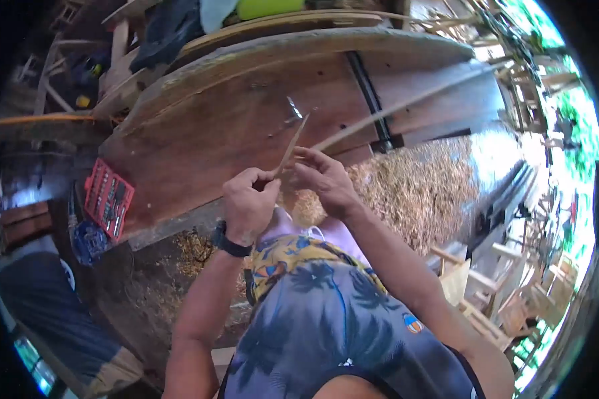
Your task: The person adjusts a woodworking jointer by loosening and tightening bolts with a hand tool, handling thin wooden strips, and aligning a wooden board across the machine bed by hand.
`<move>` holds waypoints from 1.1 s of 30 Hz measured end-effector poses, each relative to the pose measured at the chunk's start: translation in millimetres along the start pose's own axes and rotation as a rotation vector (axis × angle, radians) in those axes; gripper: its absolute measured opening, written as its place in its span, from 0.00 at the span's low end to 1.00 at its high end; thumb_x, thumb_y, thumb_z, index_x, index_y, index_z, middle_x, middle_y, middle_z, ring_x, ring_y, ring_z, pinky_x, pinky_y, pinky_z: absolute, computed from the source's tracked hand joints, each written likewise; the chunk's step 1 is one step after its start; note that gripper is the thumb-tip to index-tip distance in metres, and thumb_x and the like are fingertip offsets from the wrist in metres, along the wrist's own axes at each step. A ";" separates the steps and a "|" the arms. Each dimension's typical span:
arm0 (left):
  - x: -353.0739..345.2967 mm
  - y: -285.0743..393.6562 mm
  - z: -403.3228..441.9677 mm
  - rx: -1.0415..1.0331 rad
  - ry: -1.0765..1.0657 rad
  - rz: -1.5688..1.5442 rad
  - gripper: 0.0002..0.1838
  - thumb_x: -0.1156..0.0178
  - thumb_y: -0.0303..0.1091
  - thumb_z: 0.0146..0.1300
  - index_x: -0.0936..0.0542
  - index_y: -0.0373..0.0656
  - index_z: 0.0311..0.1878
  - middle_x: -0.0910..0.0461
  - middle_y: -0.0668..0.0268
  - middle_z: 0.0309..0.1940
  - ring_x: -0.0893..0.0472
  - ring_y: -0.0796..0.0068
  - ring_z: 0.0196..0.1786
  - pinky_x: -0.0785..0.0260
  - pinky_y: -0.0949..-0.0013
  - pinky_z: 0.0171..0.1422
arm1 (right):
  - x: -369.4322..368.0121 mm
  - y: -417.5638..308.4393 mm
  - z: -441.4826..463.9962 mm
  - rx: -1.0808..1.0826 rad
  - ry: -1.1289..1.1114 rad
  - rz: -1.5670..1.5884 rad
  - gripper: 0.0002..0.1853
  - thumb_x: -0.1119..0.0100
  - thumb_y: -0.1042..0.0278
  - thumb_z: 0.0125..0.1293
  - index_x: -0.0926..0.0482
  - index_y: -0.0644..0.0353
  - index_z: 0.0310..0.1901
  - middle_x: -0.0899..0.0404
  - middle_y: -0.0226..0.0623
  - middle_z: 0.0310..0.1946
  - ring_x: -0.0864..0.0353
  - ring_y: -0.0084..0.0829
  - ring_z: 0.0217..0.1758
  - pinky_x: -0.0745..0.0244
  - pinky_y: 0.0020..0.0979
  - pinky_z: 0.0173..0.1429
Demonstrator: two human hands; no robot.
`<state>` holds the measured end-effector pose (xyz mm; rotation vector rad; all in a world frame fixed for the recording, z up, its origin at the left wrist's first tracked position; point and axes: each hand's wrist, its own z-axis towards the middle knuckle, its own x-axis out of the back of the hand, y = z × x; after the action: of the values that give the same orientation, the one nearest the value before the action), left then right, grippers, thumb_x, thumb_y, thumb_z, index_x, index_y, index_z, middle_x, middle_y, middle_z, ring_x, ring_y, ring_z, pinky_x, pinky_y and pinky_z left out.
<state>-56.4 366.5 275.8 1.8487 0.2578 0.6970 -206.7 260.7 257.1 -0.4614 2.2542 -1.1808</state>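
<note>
My left hand [249, 199], with a dark band on its wrist, pinches the lower end of a thin, pointed wooden sliver [295, 141] that slants upward. Close beside it, my right hand [326, 185] has its fingers curled around the near end of a long, narrow wooden strip [406, 104]. That strip runs away to the upper right above the wooden tabletop [213, 133]. My fingers cover where the sliver and strip come closest, so I cannot tell whether they are joined.
An open red tool case [108, 198] lies at the tabletop's left end. A small shiny metal piece [294, 108] rests farther in. A black bar [369, 93] crosses the tabletop. Wood shavings [419, 189] cover the floor at right, near wooden pieces [492, 286].
</note>
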 end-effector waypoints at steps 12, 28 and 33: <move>-130.1 46.7 -127.1 -0.083 -0.348 0.026 0.10 0.32 0.30 0.62 0.15 0.32 0.42 0.14 0.65 0.31 0.18 0.81 0.32 0.25 0.74 0.36 | 141.4 41.0 -142.3 0.064 0.034 0.392 0.10 0.39 0.68 0.73 0.19 0.64 0.49 0.15 0.34 0.40 0.15 0.25 0.41 0.19 0.29 0.48; -262.3 92.6 -187.3 0.255 -0.789 -0.318 0.11 0.43 0.29 0.72 0.18 0.31 0.49 0.14 0.60 0.36 0.16 0.75 0.30 0.20 0.72 0.34 | 266.2 55.8 -287.7 0.225 0.190 0.499 0.08 0.37 0.68 0.71 0.19 0.63 0.47 0.15 0.34 0.38 0.16 0.25 0.37 0.18 0.29 0.45; -283.3 98.1 -187.0 0.272 -0.828 -0.292 0.10 0.42 0.30 0.72 0.18 0.33 0.48 0.15 0.59 0.35 0.15 0.73 0.31 0.19 0.69 0.35 | 283.2 61.9 -298.4 0.209 0.214 0.619 0.08 0.37 0.69 0.71 0.19 0.62 0.47 0.15 0.34 0.37 0.16 0.25 0.37 0.19 0.29 0.45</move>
<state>-406.5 336.7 313.2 2.1357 0.0701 -0.3402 -615.6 337.1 256.8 0.4382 2.1669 -1.1408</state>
